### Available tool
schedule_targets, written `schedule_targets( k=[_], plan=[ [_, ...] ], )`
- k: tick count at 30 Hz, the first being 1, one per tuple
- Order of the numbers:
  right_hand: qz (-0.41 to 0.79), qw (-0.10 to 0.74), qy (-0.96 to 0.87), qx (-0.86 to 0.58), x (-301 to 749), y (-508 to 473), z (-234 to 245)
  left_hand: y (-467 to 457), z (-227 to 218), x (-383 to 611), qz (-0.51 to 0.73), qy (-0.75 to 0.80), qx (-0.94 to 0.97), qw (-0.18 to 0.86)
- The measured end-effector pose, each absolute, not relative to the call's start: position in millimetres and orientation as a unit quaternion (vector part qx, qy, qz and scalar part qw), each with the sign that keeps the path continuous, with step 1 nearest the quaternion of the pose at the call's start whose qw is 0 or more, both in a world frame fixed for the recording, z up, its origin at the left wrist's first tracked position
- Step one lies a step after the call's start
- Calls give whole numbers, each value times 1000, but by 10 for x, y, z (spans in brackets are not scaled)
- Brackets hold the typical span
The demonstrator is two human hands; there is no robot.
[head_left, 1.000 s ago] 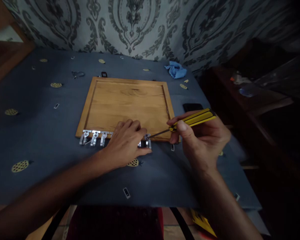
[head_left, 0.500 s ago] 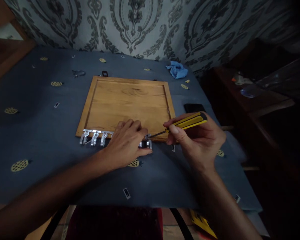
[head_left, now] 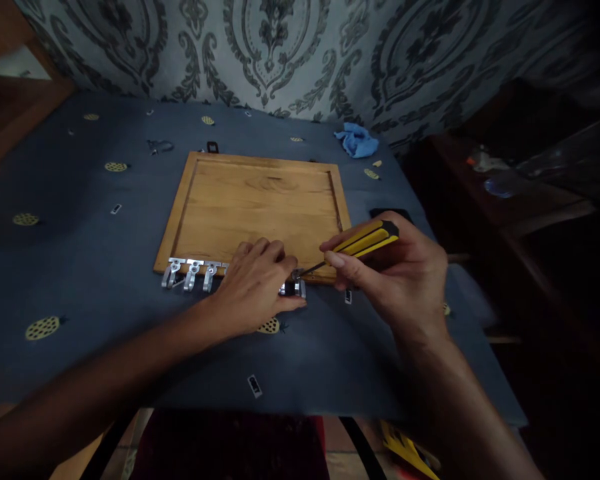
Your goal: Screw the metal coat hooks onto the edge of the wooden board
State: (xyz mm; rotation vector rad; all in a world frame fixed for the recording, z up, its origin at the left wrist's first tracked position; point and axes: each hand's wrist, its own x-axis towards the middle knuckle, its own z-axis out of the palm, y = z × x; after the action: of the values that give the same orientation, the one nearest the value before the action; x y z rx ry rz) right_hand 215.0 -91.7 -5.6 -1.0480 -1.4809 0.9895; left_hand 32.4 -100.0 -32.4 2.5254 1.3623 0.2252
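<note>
My right hand [head_left: 405, 277] is closed around the yellow-and-black handle of a screwdriver [head_left: 367, 239]. Its shaft slopes down to the left, and the tip meets a silver metal hook [head_left: 300, 289] at the near edge of a framed wooden panel [head_left: 260, 203]. My left hand [head_left: 257, 283] lies across that edge, fingers bent on the wood and thumb below, gripping around the hook. Part of this hook is covered by the fingers. Left of the hand, several similar metal hooks [head_left: 193, 275] stand in a row, with a screw head visible on one.
A blue cloth [head_left: 356, 140] lies at the far right of the patterned tablecloth [head_left: 180, 373]. Behind my right hand sits a dark flat object [head_left: 391, 214]. A small black loop [head_left: 213, 147] and a clear-looking item [head_left: 160, 146] lie beyond the panel.
The screwdriver handle and my right hand have shifted slightly left, and the handle has turned in the fingers. My left hand stays on the hook. The whole view has drifted a little.
</note>
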Motion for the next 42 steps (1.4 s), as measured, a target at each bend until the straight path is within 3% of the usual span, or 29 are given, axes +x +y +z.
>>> schedule_targets(
  k=[3,8,23,42],
  plan=[
    [407,509,-630,-423,2168,-918,-50,-1000,-320,326,75,473,868,134],
    [318,584,-605,-438,2191,-933,-105,-995,-310,327,76,475,865,142],
    [341,547,-607,-464,2150,-935,-211,-999,-318,324,75,474,866,142],
    [239,523,-660,-483,2017,-931,-320,-997,-321,332,63,470,870,131]
  ],
)
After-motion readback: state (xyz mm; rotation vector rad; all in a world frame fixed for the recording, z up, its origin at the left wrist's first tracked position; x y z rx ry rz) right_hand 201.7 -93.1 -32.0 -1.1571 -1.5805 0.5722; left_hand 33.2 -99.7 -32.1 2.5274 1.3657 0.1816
